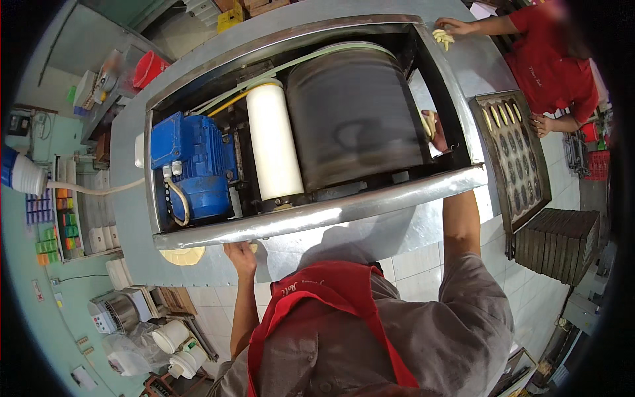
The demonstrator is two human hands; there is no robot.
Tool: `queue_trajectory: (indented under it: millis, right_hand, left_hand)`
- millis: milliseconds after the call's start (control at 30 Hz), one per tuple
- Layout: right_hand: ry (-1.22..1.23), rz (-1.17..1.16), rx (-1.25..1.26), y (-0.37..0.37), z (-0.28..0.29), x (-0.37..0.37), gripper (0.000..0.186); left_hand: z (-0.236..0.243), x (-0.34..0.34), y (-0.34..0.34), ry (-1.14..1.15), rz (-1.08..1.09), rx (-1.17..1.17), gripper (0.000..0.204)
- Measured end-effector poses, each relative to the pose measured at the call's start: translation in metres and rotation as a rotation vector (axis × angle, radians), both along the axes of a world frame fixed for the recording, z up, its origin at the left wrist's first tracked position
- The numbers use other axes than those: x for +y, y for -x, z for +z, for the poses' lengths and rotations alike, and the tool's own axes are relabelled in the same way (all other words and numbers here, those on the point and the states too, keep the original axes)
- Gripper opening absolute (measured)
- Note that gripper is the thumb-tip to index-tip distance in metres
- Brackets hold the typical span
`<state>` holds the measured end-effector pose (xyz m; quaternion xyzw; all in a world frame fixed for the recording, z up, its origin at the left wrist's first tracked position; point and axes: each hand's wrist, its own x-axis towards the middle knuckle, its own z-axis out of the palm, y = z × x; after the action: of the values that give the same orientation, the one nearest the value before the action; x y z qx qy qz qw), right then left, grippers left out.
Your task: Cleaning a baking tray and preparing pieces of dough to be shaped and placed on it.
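Observation:
A dough-rolling machine with a metal frame [331,210] stands before me, with a dark drum [357,119], a white roller [274,142] and a blue motor [195,162]. My left hand [242,259] is at the frame's near edge, fingers curled and partly hidden, with a small pale piece of dough [253,247] at them. A flat sheet of dough [182,256] lies to its left, partly under the frame. Passing beneath the near rail, my right hand [438,134] shows through the frame's right end. Its fingers close round pale dough rolls [428,123] beside the drum.
At the right, a co-worker in red [552,66] holds several dough rolls [443,38] in one hand and touches a dark moulded tray [542,169] with the other. Several rolls lie in its far row. Stacked trays [557,246] stand nearer. A green belt [297,61] runs along the machine's far side.

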<state>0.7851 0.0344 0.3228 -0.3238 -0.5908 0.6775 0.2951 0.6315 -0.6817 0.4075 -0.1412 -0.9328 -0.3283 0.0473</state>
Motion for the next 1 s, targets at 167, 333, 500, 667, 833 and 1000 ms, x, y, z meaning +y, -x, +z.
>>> queue_trajectory:
  millis: [167, 333, 500, 667, 833, 1000]
  right_hand:
    - [-0.037, -0.031, 0.124, -0.024, -0.027, 0.075, 0.05]
    - [-0.152, -0.025, 0.237, -0.044, 0.005, 0.13, 0.047]
    - [-0.526, -0.45, -0.526, -0.068, 0.012, -0.167, 0.032]
    - [-0.955, 0.156, -0.406, -0.073, 0.053, -0.339, 0.026]
    - [-0.966, 0.644, -0.188, 0.026, 0.083, -0.471, 0.027]
    - [-1.084, 0.77, -0.295, 0.09, 0.081, -0.559, 0.03]
  left_hand:
    - [-0.009, -0.016, 0.017, 0.087, 0.174, 0.026, 0.037]
    - [-0.034, -0.029, 0.012, -0.064, 0.069, 0.03, 0.035]
    - [-0.014, -0.068, -0.014, -0.002, 0.287, -0.113, 0.034]
    - [-0.016, -0.06, -0.003, -0.335, 0.399, -0.345, 0.02]
    - [-0.023, -0.034, 0.023, -0.462, 0.139, -0.281, 0.029]
    - [-0.018, -0.016, 0.043, -0.089, -0.234, -0.135, 0.038]
